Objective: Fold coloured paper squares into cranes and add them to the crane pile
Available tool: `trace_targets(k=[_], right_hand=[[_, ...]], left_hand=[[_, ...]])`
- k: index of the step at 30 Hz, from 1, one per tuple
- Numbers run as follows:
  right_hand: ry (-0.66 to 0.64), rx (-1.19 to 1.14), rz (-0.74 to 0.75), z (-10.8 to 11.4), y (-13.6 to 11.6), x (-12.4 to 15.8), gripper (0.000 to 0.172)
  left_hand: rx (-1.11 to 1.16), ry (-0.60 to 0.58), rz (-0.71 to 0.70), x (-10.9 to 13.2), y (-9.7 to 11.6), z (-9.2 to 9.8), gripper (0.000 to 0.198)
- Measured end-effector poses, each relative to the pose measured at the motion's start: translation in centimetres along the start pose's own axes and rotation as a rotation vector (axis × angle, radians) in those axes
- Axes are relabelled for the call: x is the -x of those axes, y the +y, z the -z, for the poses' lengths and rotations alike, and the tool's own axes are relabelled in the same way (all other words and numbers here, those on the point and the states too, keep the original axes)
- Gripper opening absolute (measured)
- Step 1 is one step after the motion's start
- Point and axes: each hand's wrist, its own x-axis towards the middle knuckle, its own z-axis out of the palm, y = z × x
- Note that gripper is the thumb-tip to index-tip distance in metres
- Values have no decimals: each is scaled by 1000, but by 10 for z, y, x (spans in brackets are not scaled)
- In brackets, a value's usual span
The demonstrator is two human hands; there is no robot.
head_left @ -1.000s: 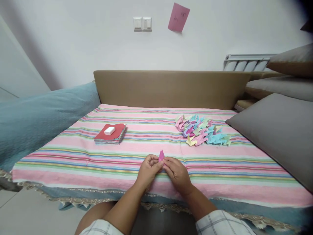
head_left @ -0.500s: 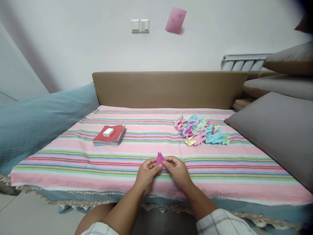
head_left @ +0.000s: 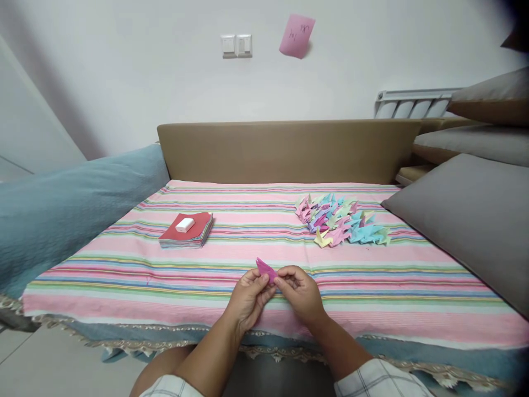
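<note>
A small folded piece of magenta origami paper [head_left: 265,268] is held just above the striped cloth, its narrow points tilted up to the left. My left hand [head_left: 249,293] pinches its lower left part between thumb and fingers. At the lower right end, my right hand [head_left: 301,289] grips it with thumb and forefinger. Both hands are closed and nearly meet at the paper. Further back on the right lies a cluster of several folded paper cranes [head_left: 341,220] in pink, blue, green, yellow and purple.
To the left lies a stack of square coloured paper [head_left: 177,234], red on top, with a small white block [head_left: 184,225] on it. Grey cushions [head_left: 467,215] line the right side. A blue padded armrest [head_left: 82,193] borders the left; a brown backrest [head_left: 289,151] stands behind.
The magenta paper has turned from pointing upright to leaning left. My fingers have shifted slightly around it, and both hands still hold it. The view has moved a little.
</note>
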Motion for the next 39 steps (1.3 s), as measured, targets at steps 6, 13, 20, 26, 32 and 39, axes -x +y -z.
trace_targets(k=[6, 13, 20, 26, 32, 39], right_hand=[[30, 324, 315, 3, -7, 1, 12], [61, 505, 441, 5, -1, 0, 15], [2, 345, 253, 1, 1, 2, 13], [1, -185, -167, 0, 6, -5, 32], [-32, -368, -240, 1, 4, -7, 33], [-75, -393, -259, 1, 10, -4, 26]], left_hand=[[44, -33, -13, 0, -1, 1, 29], [50, 91, -71, -1, -5, -1, 28], [3, 91, -109, 1, -8, -1, 27], [-68, 27, -113, 4, -3, -4, 36], [-108, -39, -98, 5, 1, -4, 37], [-106, -55, -49, 6, 1, -2, 33]])
